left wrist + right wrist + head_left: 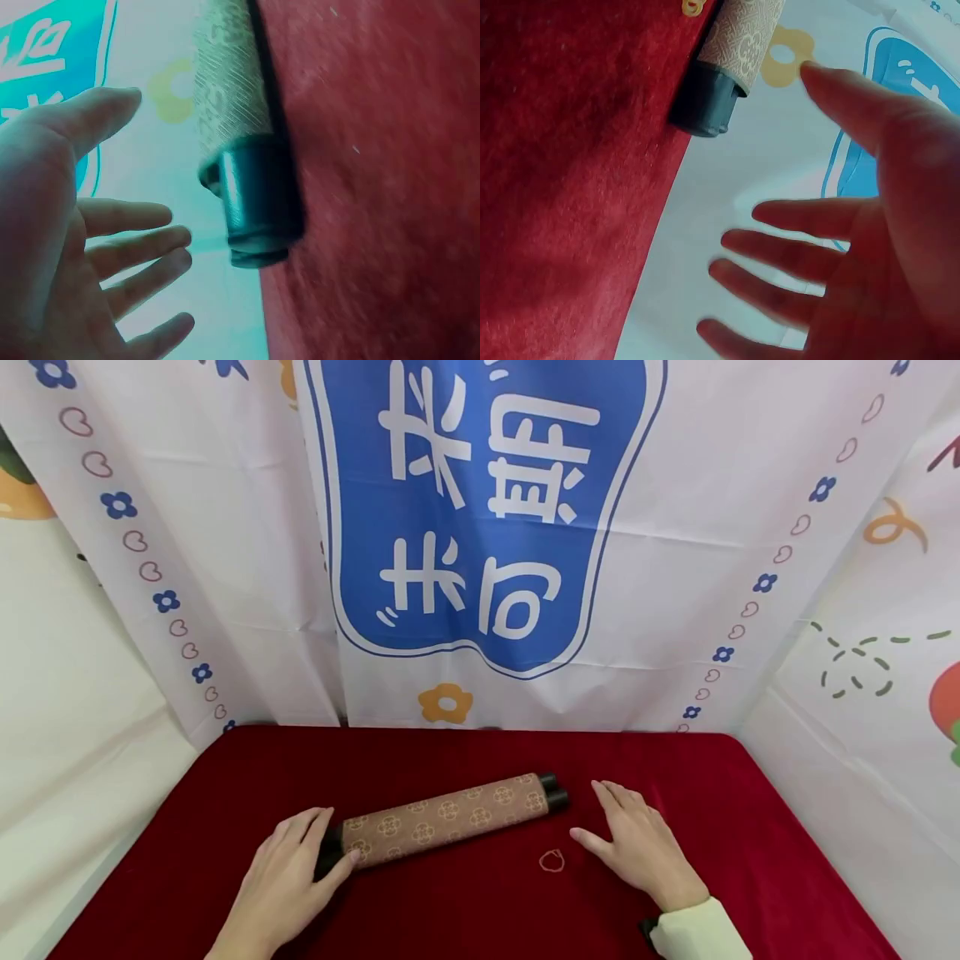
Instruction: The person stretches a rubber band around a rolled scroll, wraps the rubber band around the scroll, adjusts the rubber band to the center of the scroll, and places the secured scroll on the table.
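Note:
A rolled scroll (450, 817) lies slantwise on the red cloth. Its wrapping is brown with pale flower patterns, and black knobs (556, 797) stick out at both ends. My left hand (288, 877) hovers beside the scroll's left end; in the left wrist view its fingers (139, 251) are spread and stand apart from the black knob (262, 195). Off the right end, my right hand (637, 843) holds nothing, its fingers (787, 255) fairly straight. Between that hand and the scroll lies a small thin loop (552, 861), like a rubber band.
Red cloth (465, 910) covers the table. A white printed curtain (675, 568) with a blue sign rises behind the far edge, and more printed sheets (862, 760) hang at the sides.

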`<action>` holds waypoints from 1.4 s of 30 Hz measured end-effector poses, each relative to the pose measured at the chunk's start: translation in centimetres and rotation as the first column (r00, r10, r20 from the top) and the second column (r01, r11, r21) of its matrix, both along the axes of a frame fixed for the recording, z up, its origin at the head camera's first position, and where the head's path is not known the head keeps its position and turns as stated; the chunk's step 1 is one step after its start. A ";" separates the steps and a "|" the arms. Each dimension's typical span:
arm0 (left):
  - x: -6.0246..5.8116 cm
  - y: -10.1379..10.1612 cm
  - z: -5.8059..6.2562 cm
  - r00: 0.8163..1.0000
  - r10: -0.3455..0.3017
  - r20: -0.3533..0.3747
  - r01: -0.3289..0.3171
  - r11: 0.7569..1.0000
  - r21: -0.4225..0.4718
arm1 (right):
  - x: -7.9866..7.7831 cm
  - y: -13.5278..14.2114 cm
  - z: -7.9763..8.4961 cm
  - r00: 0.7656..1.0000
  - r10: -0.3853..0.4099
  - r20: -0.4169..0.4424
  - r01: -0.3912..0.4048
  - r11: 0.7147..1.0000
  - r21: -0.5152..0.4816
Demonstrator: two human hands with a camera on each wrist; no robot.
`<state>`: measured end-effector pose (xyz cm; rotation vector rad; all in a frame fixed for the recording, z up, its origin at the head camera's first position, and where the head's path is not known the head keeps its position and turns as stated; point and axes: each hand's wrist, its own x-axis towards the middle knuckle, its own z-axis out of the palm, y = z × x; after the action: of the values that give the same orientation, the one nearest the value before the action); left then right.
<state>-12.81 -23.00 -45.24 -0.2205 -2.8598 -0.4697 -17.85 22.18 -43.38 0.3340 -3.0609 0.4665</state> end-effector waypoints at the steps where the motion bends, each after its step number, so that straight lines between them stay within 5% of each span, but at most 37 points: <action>1: 0.1 0.3 0.1 1.000 -0.008 -0.009 0.008 1.000 0.003 | 0.0 0.0 0.1 1.000 0.006 -0.005 -0.006 1.000 0.001; 9: 0.2 2.5 0.8 0.994 -0.075 -0.081 0.078 0.996 0.042 | 0.2 -0.7 0.7 0.998 0.056 -0.040 -0.057 0.998 -0.029; 20: -0.5 6.5 1.1 0.985 -0.159 -0.066 0.162 0.986 0.043 | -0.2 -1.5 0.7 0.989 0.138 0.052 -0.131 0.985 -0.113; 33: -1.3 11.0 1.2 0.942 -0.306 -0.138 0.310 0.951 0.007 | -0.2 -2.6 0.2 0.977 0.192 0.091 -0.182 0.977 -0.107; 42: -1.5 13.7 0.6 0.912 -0.398 -0.098 0.403 0.914 0.037 | -0.2 -3.3 -0.9 0.970 0.230 0.077 -0.224 0.971 -0.086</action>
<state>-14.31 -9.27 -44.61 -0.8084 -2.7063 -0.5976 -18.06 18.93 -44.26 0.6837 -3.0902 0.6219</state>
